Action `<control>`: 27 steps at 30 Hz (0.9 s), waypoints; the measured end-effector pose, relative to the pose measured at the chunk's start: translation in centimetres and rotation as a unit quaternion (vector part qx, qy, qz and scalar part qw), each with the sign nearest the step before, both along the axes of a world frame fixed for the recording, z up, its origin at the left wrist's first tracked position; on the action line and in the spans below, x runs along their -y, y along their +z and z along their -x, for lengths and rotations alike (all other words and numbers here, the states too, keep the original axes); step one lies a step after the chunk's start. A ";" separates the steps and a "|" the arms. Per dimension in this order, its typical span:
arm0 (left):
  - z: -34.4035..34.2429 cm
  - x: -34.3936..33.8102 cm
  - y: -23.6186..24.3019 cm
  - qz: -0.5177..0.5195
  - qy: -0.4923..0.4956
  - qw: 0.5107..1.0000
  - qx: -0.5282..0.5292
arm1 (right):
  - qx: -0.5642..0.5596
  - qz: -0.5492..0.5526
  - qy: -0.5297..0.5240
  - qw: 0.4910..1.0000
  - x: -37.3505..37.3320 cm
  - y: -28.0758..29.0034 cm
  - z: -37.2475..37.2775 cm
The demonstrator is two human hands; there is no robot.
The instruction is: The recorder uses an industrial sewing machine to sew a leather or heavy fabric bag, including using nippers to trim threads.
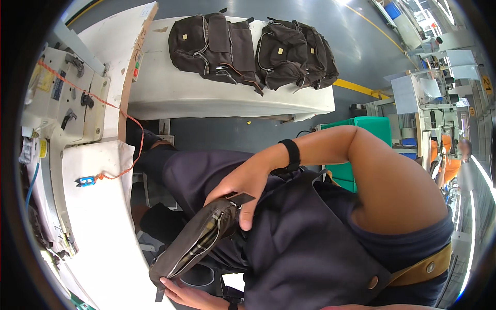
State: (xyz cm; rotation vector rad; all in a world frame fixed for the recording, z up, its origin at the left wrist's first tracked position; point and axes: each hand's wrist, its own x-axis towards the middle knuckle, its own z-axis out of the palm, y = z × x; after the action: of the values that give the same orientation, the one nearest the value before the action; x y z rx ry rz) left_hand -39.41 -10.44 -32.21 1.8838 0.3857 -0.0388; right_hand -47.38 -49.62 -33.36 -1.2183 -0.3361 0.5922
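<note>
A dark brown fabric pouch (206, 240) lies slanted across my lap beside the white bench edge, its zipper parted to show plaid lining. My right hand (235, 191), with a black wrist band, grips the upper end near a tab and metal ring. My left hand (181, 292) holds the lower end, fingers pressed against it. On the bench at left are blue thread snips (87, 181) tied to a long orange cord (129, 119); neither hand touches them.
Two dark brown backpacks (237, 54) (297, 54) lie on a white table (222, 103) ahead. A sewing machine (64, 98) stands at left, a green crate (372, 126) at right. Workers in orange (449, 165) and a distant person (429, 45) are among the far-right workstations.
</note>
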 end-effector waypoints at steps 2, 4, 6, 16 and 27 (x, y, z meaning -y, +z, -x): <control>-0.5 0.0 -0.2 0.001 -0.001 1.000 0.004 | 0.036 -0.014 0.018 0.999 0.8 0.2 0.2; -0.6 0.4 0.0 -0.022 -0.005 1.000 0.009 | 0.033 -0.019 0.083 0.996 2.0 0.7 0.0; -0.2 1.3 0.7 -0.070 -0.014 0.997 0.010 | 0.025 -0.025 0.149 0.988 3.0 1.4 -0.4; 0.2 4.3 2.9 0.012 0.026 0.999 0.015 | 0.087 0.205 0.104 0.969 -0.6 6.2 -5.6; -1.4 1.2 1.6 -0.014 -0.001 0.995 0.095 | -0.067 0.273 0.085 0.956 -3.6 3.4 -10.3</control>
State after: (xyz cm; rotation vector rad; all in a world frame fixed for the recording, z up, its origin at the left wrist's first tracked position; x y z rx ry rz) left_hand -38.00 -11.60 -30.62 1.8968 0.2562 0.1445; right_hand -37.13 -46.01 -29.92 -1.6780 -0.1642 0.9539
